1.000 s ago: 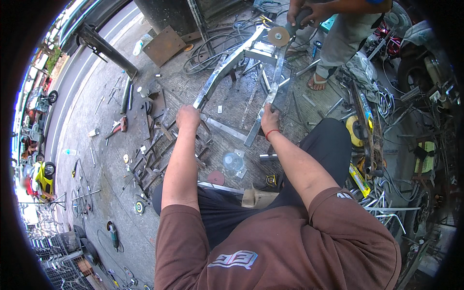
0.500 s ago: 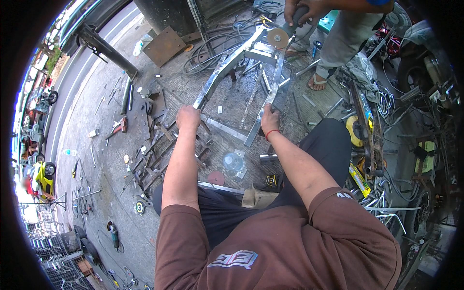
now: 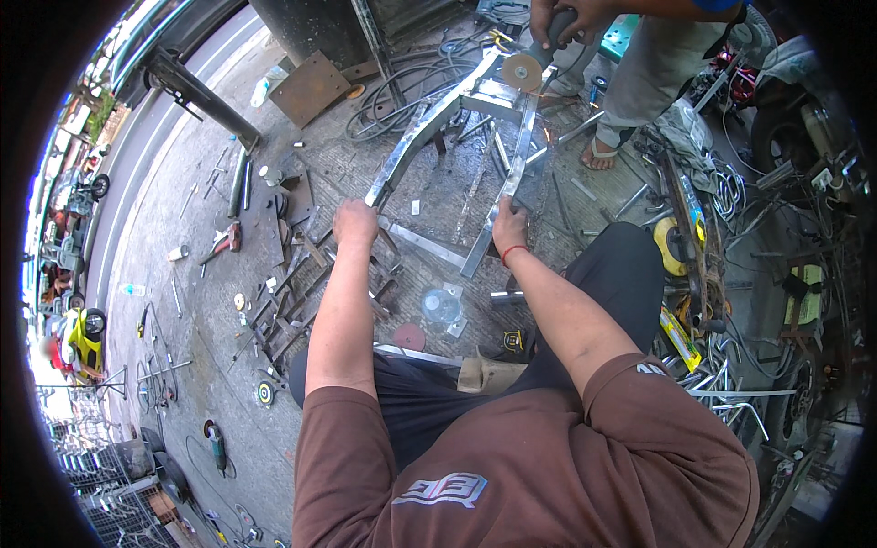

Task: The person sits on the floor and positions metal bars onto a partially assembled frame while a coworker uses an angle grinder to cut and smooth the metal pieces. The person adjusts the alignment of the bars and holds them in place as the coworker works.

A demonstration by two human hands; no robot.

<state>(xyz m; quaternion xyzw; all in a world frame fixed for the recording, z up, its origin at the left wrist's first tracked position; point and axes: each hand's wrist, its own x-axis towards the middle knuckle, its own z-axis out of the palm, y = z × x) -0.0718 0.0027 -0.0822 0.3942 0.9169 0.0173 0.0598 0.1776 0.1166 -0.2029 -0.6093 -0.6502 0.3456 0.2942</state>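
Note:
A shiny metal frame [image 3: 413,143] of square tubing stretches away from me, its two side bars joined by a crosspiece near the far end. My left hand [image 3: 354,222] is closed round the near end of its left bar. On the right bar, a little above its near end, my right hand [image 3: 510,225] is wrapped; a red band circles that wrist. At the far right corner, a co-worker's hands [image 3: 574,23] hold an angle grinder whose round disc [image 3: 522,72] is at the metal. Small sparks show beside the right bar.
Metal offcuts [image 3: 297,306] lie left of my knees. Coiled cables [image 3: 393,105] spread behind the frame. A second grinder [image 3: 216,445] rests on the floor at lower left, a hammer [image 3: 230,239] farther up. A co-worker's foot [image 3: 600,155] stands at right, near scattered rods and wires.
The co-worker's grinder has shifted slightly left, and sparks now show beside the right bar. My hands keep their places on the frame.

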